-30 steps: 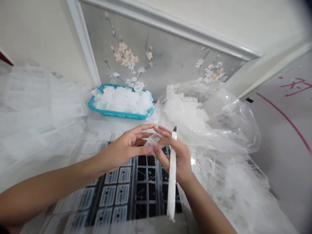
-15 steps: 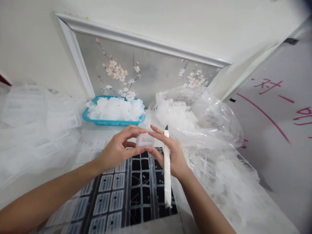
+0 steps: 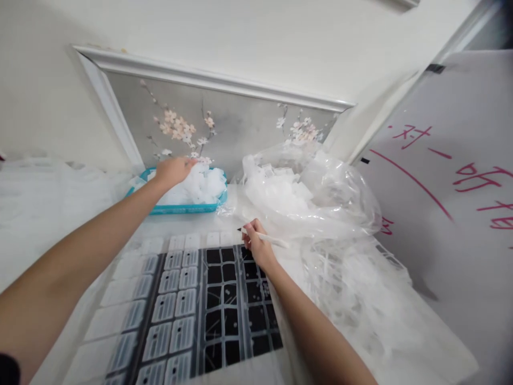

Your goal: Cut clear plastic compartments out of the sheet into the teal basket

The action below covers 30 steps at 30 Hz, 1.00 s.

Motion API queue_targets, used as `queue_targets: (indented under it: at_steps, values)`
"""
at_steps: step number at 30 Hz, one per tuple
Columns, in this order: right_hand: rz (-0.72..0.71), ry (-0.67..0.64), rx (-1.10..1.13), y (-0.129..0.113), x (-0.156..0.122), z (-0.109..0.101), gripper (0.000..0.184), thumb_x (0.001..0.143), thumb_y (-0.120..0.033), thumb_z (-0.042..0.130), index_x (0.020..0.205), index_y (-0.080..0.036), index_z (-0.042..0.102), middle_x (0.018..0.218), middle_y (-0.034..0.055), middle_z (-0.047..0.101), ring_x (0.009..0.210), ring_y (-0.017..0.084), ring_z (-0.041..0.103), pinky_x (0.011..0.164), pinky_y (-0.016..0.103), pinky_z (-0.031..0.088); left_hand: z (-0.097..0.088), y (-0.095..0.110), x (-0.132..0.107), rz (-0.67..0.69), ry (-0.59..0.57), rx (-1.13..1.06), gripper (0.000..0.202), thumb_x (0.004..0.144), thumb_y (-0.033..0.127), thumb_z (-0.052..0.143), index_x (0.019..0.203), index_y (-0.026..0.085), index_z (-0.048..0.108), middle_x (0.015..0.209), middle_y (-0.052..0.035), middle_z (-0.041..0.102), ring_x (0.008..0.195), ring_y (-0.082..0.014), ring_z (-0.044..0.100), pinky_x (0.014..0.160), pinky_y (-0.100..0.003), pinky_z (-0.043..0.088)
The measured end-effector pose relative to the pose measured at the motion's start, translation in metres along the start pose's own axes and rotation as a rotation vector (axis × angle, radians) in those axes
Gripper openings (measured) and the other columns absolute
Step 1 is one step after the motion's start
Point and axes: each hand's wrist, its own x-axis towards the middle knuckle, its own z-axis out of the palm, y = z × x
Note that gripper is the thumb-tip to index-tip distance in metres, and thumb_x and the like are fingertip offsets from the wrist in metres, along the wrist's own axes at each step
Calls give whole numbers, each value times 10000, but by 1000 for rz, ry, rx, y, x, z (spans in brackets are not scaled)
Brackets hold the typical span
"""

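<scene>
My left hand [image 3: 176, 170] reaches over a blue plastic basket [image 3: 182, 209] heaped with translucent white plastic pieces [image 3: 204, 184]. Its fingers are stretched toward the pile; their undersides are hidden. My right hand [image 3: 258, 246] is closed around a slim white pen-like tool [image 3: 274, 240], its dark pointed tip aimed left. This hand hovers by the far edge of a black sheet with a pale grid [image 3: 222, 291]. Small white boxes [image 3: 219, 238] stand in a row just left of it. Clear lidded boxes [image 3: 170, 307] fill columns on the grid's left.
Behind my right hand lies a clear plastic bag [image 3: 340, 198] of white pieces. Translucent plastic scraps [image 3: 360, 299] spread over the right side, and stacked plastic [image 3: 52, 198] covers the far left. A framed flower picture [image 3: 240, 123] leans at the back; a whiteboard [image 3: 441, 256] stands at right.
My hands have parted from the small clear box they held together. The left moved up and left to the basket; the right turned the pen-like tool from upright to nearly level.
</scene>
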Motion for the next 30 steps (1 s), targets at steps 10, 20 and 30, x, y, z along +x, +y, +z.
queue_targets:
  at_steps: [10, 20, 30]
  values:
    - [100, -64, 66, 32, 6, -3, 140, 683, -211, 583, 606, -213, 466, 498, -36, 603, 423, 115, 518, 453, 223, 403, 40, 74, -117, 609, -262, -228, 235, 917, 321, 520, 989, 183, 695, 1040, -74, 695, 1034, -221, 612, 982, -344, 421]
    - [138, -146, 20, 32, 3, 1, 141, 709, -222, 618, 606, -193, 527, 563, -3, 675, 491, 126, 601, 523, 229, 462, 64, 72, -161, 724, -472, -71, 317, 922, 195, 422, 1109, 189, 678, 1106, 5, 676, 1068, -188, 620, 996, -284, 446]
    - [104, -147, -132, 35, 3, 3, 152, 698, -215, 609, 580, -197, 515, 530, -26, 635, 501, 115, 563, 515, 217, 411, 106, 57, -166, 873, -337, 30, 214, 939, 194, 473, 984, 155, 679, 1070, -122, 659, 1012, -231, 599, 917, -398, 486]
